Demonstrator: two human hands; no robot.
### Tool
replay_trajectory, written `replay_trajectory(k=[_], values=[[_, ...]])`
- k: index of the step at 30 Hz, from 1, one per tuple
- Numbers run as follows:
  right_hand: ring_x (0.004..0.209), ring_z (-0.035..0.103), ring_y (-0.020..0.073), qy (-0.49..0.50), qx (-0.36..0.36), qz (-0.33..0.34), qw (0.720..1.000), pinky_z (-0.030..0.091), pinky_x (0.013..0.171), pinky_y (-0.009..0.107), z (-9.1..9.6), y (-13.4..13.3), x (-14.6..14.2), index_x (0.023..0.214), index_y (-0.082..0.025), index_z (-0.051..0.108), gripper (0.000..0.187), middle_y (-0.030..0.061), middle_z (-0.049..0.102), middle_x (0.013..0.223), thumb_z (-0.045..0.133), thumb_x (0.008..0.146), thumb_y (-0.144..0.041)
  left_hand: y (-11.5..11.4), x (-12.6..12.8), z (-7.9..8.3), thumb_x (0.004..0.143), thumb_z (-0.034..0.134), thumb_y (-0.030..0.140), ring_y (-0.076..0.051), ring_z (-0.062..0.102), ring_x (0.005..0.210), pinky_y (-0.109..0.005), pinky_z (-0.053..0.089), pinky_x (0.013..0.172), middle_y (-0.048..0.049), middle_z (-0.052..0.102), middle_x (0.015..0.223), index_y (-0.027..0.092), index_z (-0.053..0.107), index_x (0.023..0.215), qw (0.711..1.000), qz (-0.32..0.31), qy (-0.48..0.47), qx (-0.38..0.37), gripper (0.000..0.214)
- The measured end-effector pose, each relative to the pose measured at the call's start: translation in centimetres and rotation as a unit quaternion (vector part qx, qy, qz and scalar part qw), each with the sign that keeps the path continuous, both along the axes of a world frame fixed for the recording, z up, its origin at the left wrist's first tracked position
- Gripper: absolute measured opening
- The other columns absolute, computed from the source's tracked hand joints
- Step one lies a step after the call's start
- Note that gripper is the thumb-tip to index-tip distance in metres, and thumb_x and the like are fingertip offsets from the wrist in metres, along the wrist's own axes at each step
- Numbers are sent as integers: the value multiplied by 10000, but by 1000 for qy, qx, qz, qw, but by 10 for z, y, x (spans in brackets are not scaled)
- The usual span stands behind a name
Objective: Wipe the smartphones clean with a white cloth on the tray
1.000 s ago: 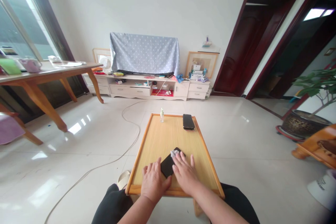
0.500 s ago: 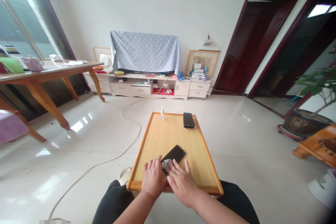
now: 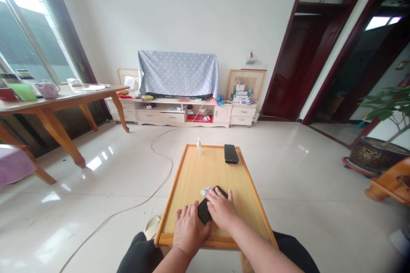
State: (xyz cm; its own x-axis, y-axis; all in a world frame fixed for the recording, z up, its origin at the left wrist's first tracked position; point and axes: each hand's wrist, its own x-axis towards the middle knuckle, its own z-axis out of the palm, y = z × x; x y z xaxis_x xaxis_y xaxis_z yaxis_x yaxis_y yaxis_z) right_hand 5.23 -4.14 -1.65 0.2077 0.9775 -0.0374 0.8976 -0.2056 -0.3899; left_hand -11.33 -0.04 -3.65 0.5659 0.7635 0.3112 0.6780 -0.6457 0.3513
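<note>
A black smartphone [image 3: 204, 212] lies aslant near the front of the small wooden table [image 3: 192, 175]. My left hand [image 3: 188, 227] holds its lower left side, with the thumb at the near corner and the fingers along the edge. Over the phone's upper part lies my right hand [image 3: 221, 208], fingers stretched forward and pressing a crumpled whitish wipe [image 3: 206, 191]. Part of the wipe sticks out past the phone's far left edge; the rest is hidden under the fingers.
At the table's far end stand a small clear bottle with a greenish top [image 3: 199, 146] and a stack of dark phones [image 3: 231, 154]. A cable [image 3: 128, 198] runs over the floor at left. A potted plant [image 3: 378, 153] stands at right.
My right hand has slid the wipe up and away from me, from the phone's near left part to its far end. My left hand stays at the phone's edge. The view has tilted up slightly.
</note>
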Motion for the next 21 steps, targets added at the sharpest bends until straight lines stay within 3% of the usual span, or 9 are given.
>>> replay_trajectory(k=[3,6,9,12,16,21], values=[[1481,291,293,-25,17,-97,995,51,1162,680,-12,-1,19,1484,-301,454,511,48,393,1575,346,987,-253,-3,-2,3,787,644,430,-306,595,1074,-495,314,1041,-117,697,1116,175,604,1257,1000,1,4,12,536],[1434,387,277,-39,89,-88,991,203,1187,574,-30,-19,26,1414,-255,553,501,75,448,1540,351,960,-193,-3,-3,-1,798,638,424,-303,611,1056,-517,313,1048,-104,717,1109,211,662,1189,1000,-13,7,27,446],[1309,530,280,-30,178,-70,981,394,1100,494,-43,-40,21,1283,-266,659,451,89,600,1396,350,965,-188,-2,-2,-4,801,639,429,-317,611,1084,-535,306,1059,-101,716,1181,245,703,1132,999,-18,23,41,384],[1093,652,280,28,239,-70,968,513,958,446,-40,-51,10,1119,-292,716,391,104,697,1177,352,989,-237,-2,1,2,831,610,424,-327,614,1068,-537,334,1025,-113,717,1176,228,714,1097,997,-26,61,46,347],[903,694,250,142,272,-70,949,570,801,358,-27,-47,-10,991,-285,704,331,101,696,989,377,1003,-334,-2,3,20,922,494,355,-292,620,925,-458,402,858,-102,729,912,211,702,923,992,-54,110,36,254],[932,689,247,222,275,-58,933,562,840,353,-17,-38,-27,1027,-283,696,296,89,698,1005,419,981,-374,-3,-1,31,971,437,274,-244,607,891,-396,400,811,-58,716,922,248,665,1012,992,-85,93,29,233]])
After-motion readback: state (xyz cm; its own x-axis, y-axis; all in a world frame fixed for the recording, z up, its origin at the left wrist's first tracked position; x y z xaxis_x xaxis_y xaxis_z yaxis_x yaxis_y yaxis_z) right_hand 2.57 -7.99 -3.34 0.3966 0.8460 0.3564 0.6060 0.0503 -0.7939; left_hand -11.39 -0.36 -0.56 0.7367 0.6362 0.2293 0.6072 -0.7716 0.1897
